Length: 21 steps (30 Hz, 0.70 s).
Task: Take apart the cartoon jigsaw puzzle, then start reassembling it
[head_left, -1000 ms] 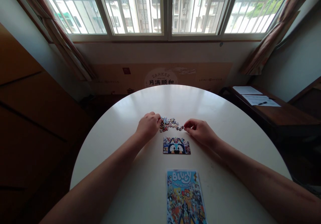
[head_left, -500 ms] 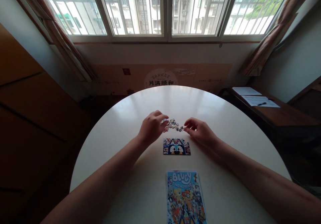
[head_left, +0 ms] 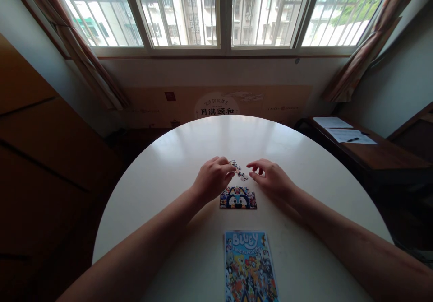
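My left hand (head_left: 214,178) reaches over the left part of a small pile of loose jigsaw pieces (head_left: 239,172). Its thumb and fingers are pinched together at the pile; whatever is between them is too small and hidden to make out. Just right of the pieces, my right hand (head_left: 269,175) hovers with thumb and fingers apart, holding nothing. Nearer to me lies a partly assembled jigsaw (head_left: 238,199) with a blue cartoon dog's face; its upper edge is uneven, and my left hand covers its upper left corner.
A colourful "Bluey" picture sheet (head_left: 250,261) lies at the near side of the round white table (head_left: 162,157). On the right, a dark wooden desk (head_left: 402,155) carries papers (head_left: 352,136) and a pen. Barred windows and curtains are beyond the table.
My left hand has moved right and slightly towards me, now covering more of the loose pieces, its fingers closed in a pinch. My right fingers have come away from a piece and spread.
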{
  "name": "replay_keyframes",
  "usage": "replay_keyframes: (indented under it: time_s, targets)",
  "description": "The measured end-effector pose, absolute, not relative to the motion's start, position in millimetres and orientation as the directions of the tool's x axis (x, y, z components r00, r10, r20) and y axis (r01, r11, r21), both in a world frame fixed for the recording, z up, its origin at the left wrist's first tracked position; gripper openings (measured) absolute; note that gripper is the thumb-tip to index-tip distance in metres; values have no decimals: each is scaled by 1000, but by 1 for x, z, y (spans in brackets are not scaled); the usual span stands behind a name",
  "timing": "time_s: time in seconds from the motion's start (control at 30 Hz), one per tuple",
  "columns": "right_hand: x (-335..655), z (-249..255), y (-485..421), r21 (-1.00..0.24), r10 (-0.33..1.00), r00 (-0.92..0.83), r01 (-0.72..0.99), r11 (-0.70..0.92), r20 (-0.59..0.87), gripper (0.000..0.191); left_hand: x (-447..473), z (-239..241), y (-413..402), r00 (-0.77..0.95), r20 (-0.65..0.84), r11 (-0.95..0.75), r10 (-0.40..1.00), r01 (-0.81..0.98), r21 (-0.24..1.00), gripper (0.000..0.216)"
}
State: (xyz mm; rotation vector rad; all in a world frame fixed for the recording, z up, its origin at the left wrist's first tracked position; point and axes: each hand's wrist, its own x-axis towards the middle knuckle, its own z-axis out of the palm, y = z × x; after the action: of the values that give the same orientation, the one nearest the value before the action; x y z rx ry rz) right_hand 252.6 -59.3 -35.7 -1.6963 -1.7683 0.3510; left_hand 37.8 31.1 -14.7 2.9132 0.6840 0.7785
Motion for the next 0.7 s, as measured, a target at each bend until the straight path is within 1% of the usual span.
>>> replay_keyframes:
  time_s: [0.13, 0.23, 0.33, 0.53, 0.6, 0.7]
  targets:
    - [246, -37, -60, -472, 963, -3, 871, 136, 271, 26, 39, -17, 30, 780, 453, -899, 431, 410, 150, 16]
    - [242, -36, -61, -420, 961, -22, 897, 140, 275, 21, 39, -17, 30, 760, 464, -886, 455, 436, 156, 16]
    - [242, -35, -61, -431, 966, -12, 894, 126, 259, 16, 39, -16, 31, 744, 467, -874, 478, 456, 168, 16]
    - [245, -35, -60, -502, 966, 6, 855, 128, 258, 10, 37, -15, 32, 705, 497, -857, 506, 473, 204, 15]
    - [245, -35, -61, -532, 960, -5, 832, 160, 281, 9, 37, -15, 32, 724, 508, -883, 466, 412, 224, 14]
    - [242, -34, -62, -565, 926, -34, 783, 258, 376, 9, 38, -14, 27, 772, 503, -919, 389, 284, 275, 13]
